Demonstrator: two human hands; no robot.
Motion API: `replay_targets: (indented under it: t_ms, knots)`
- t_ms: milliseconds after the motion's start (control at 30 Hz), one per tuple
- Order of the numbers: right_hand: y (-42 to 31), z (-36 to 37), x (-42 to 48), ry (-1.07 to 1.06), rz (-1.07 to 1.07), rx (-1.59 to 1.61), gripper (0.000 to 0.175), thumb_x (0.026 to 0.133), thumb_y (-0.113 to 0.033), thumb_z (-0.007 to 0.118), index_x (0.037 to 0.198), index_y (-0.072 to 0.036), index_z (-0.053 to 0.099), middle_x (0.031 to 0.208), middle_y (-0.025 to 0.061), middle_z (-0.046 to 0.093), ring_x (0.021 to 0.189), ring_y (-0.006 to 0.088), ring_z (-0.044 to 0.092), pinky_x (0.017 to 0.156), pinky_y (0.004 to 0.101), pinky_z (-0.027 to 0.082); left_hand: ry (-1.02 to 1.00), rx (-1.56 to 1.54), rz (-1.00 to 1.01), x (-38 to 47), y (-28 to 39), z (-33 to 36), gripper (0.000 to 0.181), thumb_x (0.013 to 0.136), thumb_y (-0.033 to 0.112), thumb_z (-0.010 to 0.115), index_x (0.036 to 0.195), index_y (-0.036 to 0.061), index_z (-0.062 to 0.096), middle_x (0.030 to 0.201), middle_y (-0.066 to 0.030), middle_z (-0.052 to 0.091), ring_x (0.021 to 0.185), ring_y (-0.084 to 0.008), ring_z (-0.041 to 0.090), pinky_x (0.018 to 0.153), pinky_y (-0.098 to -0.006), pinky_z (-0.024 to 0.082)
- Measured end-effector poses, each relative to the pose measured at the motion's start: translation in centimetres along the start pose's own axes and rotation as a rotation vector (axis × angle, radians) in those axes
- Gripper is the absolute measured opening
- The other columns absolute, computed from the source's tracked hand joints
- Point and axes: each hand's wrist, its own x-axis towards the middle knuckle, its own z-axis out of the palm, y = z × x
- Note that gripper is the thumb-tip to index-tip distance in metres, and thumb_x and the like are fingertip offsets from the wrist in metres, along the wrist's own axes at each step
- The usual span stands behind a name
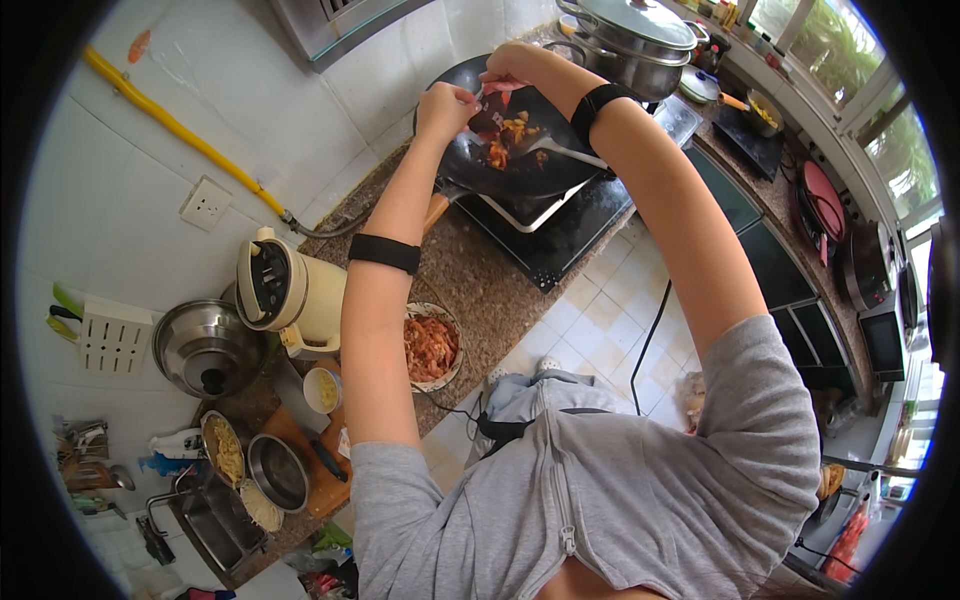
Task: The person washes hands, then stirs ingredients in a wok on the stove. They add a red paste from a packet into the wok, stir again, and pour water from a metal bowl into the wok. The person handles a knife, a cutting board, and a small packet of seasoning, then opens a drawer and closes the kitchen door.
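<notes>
A black wok (517, 176) stands on the cooktop, with chopped red and yellow food (516, 133) in it. Over its far part, my left hand (448, 112) and my right hand (513, 69) are close together, their fingertips pinching a small reddish packet (491, 105); its details are blurred. A metal spatula (570, 153) rests in the wok with its handle towards the right, partly behind my right arm. The wok's wooden handle (436, 213) points towards me beside my left forearm. A bowl of raw chopped meat (433, 349) sits on the counter, partly hidden by my left arm.
Right of the wok stands a lidded steel steamer pot (637, 49). On the left are a cream-coloured appliance (311, 292), a steel lid (206, 349), a cleaver (300, 397) on a wooden board (328, 491), and several bowls. A yellow gas pipe (180, 135) runs along the wall.
</notes>
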Motion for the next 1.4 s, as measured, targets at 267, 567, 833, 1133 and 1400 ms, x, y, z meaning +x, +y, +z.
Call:
replay_targets:
  t_ms: [267, 567, 833, 1133, 1400]
  knots:
    - [0.3, 1.0, -2.0, 0.384, -0.305, -0.413, 0.018, 0.074, -0.027, 0.058, 0.069, -0.011, 0.063, 0.06, -0.0029, 0.06, 0.043, 0.0072, 0.051, 0.039, 0.0188, 0.042, 0.408, 0.582, 0.369, 0.3, 1.2, 0.2, 0.005, 0.062, 0.007, 0.059, 0.064, 0.004, 0.061, 0.067, -0.018, 0.059, 0.069, -0.0328, 0.058, 0.063, -0.0377, 0.047]
    - [0.6, -1.8, -4.0, 0.667, -0.799, -1.357, 0.029, 0.068, -0.025, 0.06, 0.072, 0.004, 0.061, 0.066, 0.0163, 0.06, 0.059, 0.0283, 0.058, 0.052, 0.0343, 0.046, 0.29, 0.524, 0.421, 1.3, 3.1, -1.0, 0.01, 0.063, 0.011, 0.058, 0.07, 0.0095, 0.065, 0.068, -0.0119, 0.06, 0.068, -0.0283, 0.059, 0.064, -0.0353, 0.047]
    - [6.1, 0.2, -7.6, 0.773, -0.752, -0.843, 0.025, 0.064, -0.019, 0.063, 0.085, -0.005, 0.062, 0.086, 0.0137, 0.061, 0.078, 0.0248, 0.06, 0.066, 0.0338, 0.048, 0.29, 0.719, 0.551, 0.2, 4.1, -0.3, 0.01, 0.063, 0.012, 0.058, 0.067, 0.0165, 0.066, 0.07, -0.0064, 0.061, 0.072, -0.0241, 0.058, 0.064, -0.0332, 0.048]
    - [10.2, 2.9, -7.5, 0.678, -0.658, -0.935, 0.02, 0.059, -0.018, 0.066, 0.074, -0.007, 0.059, 0.077, 0.01, 0.06, 0.075, 0.0267, 0.059, 0.062, 0.0356, 0.047, 0.113, 0.664, 0.46, -1.4, 1.5, 2.3, 0.004, 0.063, 0.017, 0.064, 0.064, 0.0195, 0.066, 0.079, -0.0003, 0.056, 0.079, -0.0198, 0.056, 0.067, -0.0323, 0.047]
    - [11.6, 3.0, -7.7, 0.52, -0.643, -0.663, 0.013, 0.062, -0.017, 0.061, 0.071, -0.008, 0.059, 0.074, 0.0097, 0.06, 0.072, 0.0258, 0.059, 0.06, 0.0361, 0.046, 0.135, 0.698, 0.416, -2.6, 1.3, 3.7, 0.002, 0.061, 0.02, 0.067, 0.06, 0.019, 0.065, 0.078, -0.0019, 0.056, 0.08, -0.0194, 0.054, 0.07, -0.0321, 0.045]
